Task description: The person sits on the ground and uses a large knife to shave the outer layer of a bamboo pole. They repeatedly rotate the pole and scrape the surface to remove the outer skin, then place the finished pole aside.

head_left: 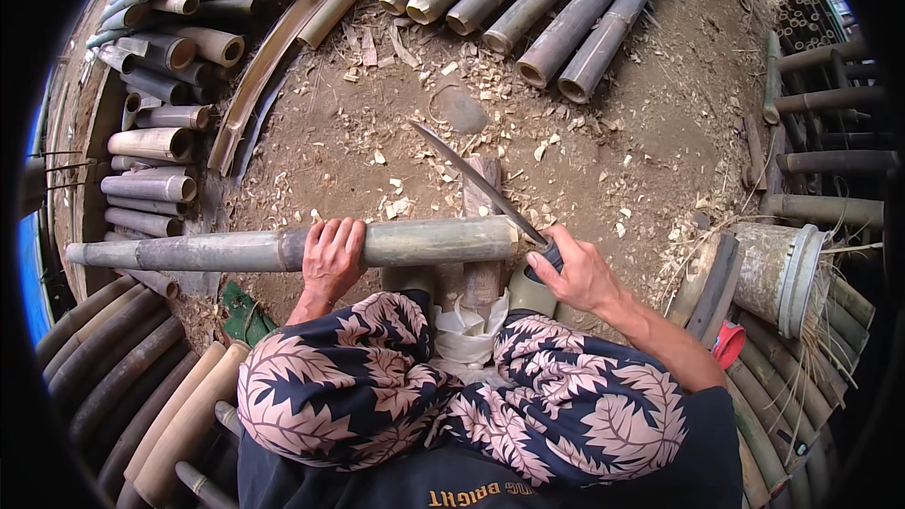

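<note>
A thick bamboo pole [424, 241] lies crosswise in front of my knees, its right end cut and pale. My left hand [332, 254] is wrapped over the pole from above, just right of a node ring. My right hand [577, 269] grips the dark handle of a long-bladed knife [476, 179]. The narrow blade slants up and to the left, past the pole's cut end. Whether it touches that end I cannot tell. Beneath the pole, near its right end, a wooden post [484, 283] lies lengthwise between my legs.
Cut bamboo lengths are stacked at the left [151, 141], lower left [113, 358] and far side [566, 19]. A split bamboo strip [273, 47] curves along the left. Chips litter the dirt floor [358, 132]. A dirty white bucket [778, 273] lies tipped at the right.
</note>
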Demonstrator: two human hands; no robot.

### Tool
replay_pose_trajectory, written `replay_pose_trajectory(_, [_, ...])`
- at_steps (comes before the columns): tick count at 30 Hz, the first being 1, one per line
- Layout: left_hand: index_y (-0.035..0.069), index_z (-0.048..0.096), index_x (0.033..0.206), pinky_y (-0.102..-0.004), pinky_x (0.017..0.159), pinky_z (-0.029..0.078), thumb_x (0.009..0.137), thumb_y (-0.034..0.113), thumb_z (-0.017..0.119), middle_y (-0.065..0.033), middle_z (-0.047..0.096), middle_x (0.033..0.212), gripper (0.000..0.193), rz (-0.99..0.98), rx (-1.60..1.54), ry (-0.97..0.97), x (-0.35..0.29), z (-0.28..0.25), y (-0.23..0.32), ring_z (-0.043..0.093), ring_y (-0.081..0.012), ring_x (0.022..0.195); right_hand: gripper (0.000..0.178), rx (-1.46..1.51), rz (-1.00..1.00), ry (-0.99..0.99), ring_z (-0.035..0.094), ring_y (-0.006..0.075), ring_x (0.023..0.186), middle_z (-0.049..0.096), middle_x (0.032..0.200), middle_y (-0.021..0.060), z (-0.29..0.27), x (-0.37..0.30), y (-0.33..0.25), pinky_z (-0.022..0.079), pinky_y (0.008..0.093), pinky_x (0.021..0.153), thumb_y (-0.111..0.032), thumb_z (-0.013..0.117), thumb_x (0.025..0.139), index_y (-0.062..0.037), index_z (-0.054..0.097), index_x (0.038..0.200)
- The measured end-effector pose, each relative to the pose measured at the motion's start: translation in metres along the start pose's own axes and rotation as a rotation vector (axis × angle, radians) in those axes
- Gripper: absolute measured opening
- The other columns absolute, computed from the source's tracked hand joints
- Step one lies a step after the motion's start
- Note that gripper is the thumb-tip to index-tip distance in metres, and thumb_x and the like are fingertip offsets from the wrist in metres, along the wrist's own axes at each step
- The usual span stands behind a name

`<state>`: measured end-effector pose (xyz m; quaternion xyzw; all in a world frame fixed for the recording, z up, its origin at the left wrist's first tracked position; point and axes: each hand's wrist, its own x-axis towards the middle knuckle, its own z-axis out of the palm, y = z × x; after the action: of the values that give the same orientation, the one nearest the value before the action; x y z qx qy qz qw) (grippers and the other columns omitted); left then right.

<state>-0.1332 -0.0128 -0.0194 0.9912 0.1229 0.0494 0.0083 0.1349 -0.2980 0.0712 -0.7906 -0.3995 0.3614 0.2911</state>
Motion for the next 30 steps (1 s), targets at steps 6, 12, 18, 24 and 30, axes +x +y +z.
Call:
replay_pose_trajectory(6, [0.007, 0.057, 0.117, -0.0444, 0.098, 0.043, 0.066, 0.018, 0.074, -0.0086, 0.062, 0.110, 0.054, 0.001, -0.021, -0.012, 0.006, 0.001, 0.004, 0.060, -0.0257, 0.105, 0.035, -0.092, -0.182, 0.187, 0.067, 0.0405, 0.066, 0.065, 0.072, 0.0234, 0.026, -0.009, 0.062, 0.051, 0.0462, 0.058, -0.029, 0.064, 0.093, 0.0008, 0.053, 0.108])
replay_pose_trajectory(12, [0.011, 0.051, 0.125, -0.0497, 0.097, 0.042, 0.060, 0.033, 0.082, -0.0085, 0.061, 0.111, 0.075, -0.109, -0.123, -0.479, 0.026, -0.023, -0.003, 0.059, -0.0284, 0.110, 0.037, -0.185, 0.290, -0.158, 0.065, 0.0494, 0.073, 0.065, 0.075, 0.0277, 0.012, -0.008, 0.068, 0.051, 0.0540, 0.064, -0.034, 0.060, 0.094, 0.0001, 0.051, 0.105])
replay_pose_trajectory(18, [0.011, 0.053, 0.118, -0.0433, 0.088, 0.046, 0.058, 0.027, 0.080, -0.0097, 0.062, 0.106, 0.068, -0.068, -0.165, -0.523, 0.035, -0.030, -0.018, 0.060, -0.0312, 0.104, 0.040, -0.188, 0.016, 0.101, 0.067, 0.0434, 0.079, 0.067, 0.089, 0.0256, 0.010, -0.029, 0.073, 0.052, 0.0474, 0.068, -0.033, 0.062, 0.095, -0.0016, 0.052, 0.118])
replay_pose_trajectory(24, [0.010, 0.052, 0.122, -0.0427, 0.093, 0.044, 0.057, 0.026, 0.080, -0.0098, 0.060, 0.111, 0.073, -0.033, -0.119, -0.446, 0.011, -0.024, -0.034, 0.057, -0.0306, 0.105, 0.041, -0.148, 0.084, 0.013, 0.068, 0.0419, 0.078, 0.066, 0.091, 0.0263, 0.015, -0.034, 0.042, 0.053, 0.0460, 0.068, -0.031, 0.062, 0.096, -0.0010, 0.051, 0.121])
replay_pose_trajectory(30, [0.008, 0.054, 0.119, -0.0439, 0.093, 0.048, 0.054, 0.041, 0.083, -0.0136, 0.063, 0.108, 0.078, -0.134, -0.207, -0.716, 0.033, -0.029, -0.049, 0.062, -0.0326, 0.107, 0.038, -0.141, 0.011, 0.006, 0.068, 0.0420, 0.073, 0.066, 0.083, 0.0232, 0.012, -0.008, 0.005, 0.054, 0.0467, 0.063, -0.029, 0.064, 0.094, -0.0009, 0.051, 0.116])
